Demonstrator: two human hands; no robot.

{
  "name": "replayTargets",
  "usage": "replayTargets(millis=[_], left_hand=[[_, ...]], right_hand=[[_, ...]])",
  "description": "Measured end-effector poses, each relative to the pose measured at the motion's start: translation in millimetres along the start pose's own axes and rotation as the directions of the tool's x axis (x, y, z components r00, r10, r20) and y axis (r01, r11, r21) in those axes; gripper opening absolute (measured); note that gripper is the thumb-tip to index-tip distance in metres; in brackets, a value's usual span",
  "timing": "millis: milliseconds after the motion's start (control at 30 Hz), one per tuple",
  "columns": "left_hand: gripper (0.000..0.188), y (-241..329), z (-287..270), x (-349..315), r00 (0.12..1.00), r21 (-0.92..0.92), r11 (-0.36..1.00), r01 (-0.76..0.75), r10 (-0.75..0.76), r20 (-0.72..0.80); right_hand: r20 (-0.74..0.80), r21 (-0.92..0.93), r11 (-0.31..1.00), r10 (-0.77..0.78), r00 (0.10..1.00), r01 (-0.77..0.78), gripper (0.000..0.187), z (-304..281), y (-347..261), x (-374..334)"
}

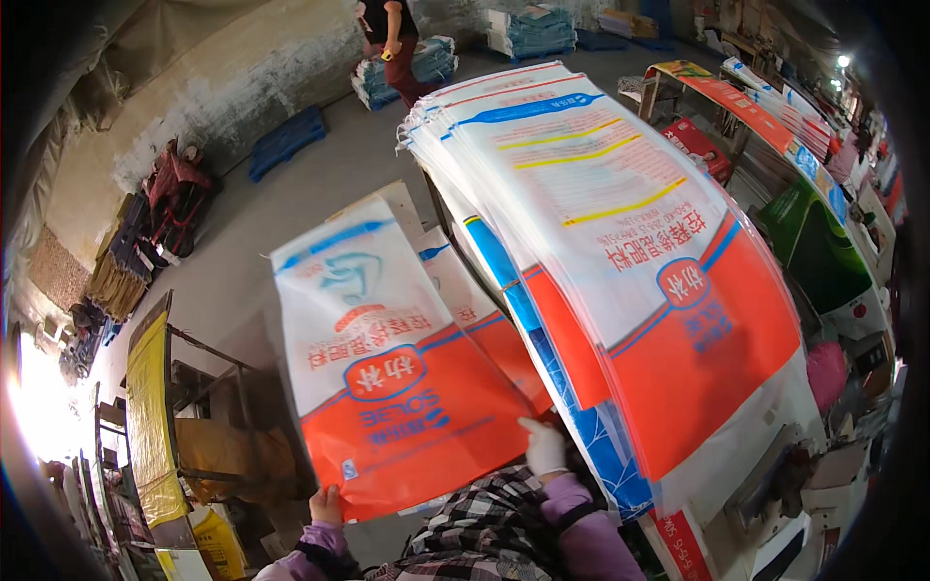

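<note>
A flat woven sack (383, 363), white above and orange below with blue print, hangs spread out in front of me. My left hand (325, 505) pinches its lower left corner. My right hand (543, 445), in a white glove, grips its lower right edge beside a tall stack of the same sacks (630, 261). The stack lies slanted on a work table at the right, its edges fanned out. More sacks lie under the lifted one.
A person in dark clothes (389, 39) stands far back by piles of blue-white sacks (426, 63). A blue pallet (286, 140) lies on the grey floor. Yellow sacks (155, 426) hang on a frame at the left. Green and red sacks (819, 252) crowd the right.
</note>
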State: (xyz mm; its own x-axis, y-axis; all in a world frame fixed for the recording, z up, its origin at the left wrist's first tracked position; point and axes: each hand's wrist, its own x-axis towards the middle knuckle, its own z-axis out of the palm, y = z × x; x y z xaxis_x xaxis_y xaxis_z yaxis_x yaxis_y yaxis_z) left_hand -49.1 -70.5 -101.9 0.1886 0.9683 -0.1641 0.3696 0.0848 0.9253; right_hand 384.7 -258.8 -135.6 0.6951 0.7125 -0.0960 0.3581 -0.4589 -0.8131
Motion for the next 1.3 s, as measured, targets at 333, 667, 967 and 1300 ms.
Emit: replayTargets(millis=[333,667,967,1300], left_hand=[[0.043,-9,126,92,0.946,0.570,0.818,0.076,-0.239,0.218],[0.030,295,344,-51,-0.115,-0.334,0.165,-0.928,0.726,0.678],[0.015,280,521,-154,-0.253,-0.411,0.473,-0.779,0.362,0.897],[0.009,313,477,-178,-0.351,-0.718,0.263,-0.645,0.732,0.584]], right_hand=[[-0.622,0.044,0.999,0.032,0.782,-0.006,0.024,41,64,6],[0.259,0.020,0.974,-0.223,0.940,0.225,0.030,-91,-62,-106],[0.054,-0.153,0.987,0.048,0.997,-0.040,0.026,-309,-55,-233],[-0.118,0.620,0.736,0.431,0.895,-0.273,0.028,-327,18,-172]])
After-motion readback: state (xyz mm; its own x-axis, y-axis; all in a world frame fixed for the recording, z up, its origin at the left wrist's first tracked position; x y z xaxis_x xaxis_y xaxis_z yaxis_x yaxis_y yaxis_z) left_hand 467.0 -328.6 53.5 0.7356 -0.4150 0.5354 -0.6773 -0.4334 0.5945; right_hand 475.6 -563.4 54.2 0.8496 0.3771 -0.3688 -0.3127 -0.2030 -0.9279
